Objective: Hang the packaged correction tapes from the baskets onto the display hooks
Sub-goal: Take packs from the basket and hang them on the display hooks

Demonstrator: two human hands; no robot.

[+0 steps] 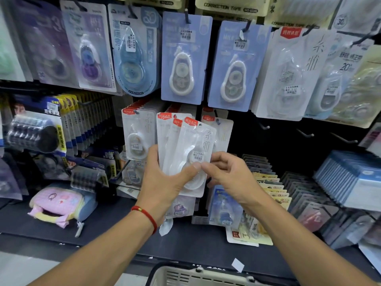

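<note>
correction tape packs (186, 149): glossy clear plastic blisters on matt white card; basket (198, 275): matt slotted beige plastic; pouch (59, 205): soft pink cloth.

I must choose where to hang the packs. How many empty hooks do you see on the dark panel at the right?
3, in a row on the dark panel: a left hook, a middle hook, a right hook. Hanging packs may hide others.

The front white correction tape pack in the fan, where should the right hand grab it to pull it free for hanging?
Pinch the front pack low on its right edge, coming in from the right. The left hand clamps the fan at the bottom left, the right hand is already there, and this leaves the red-topped hang hole free.
</note>
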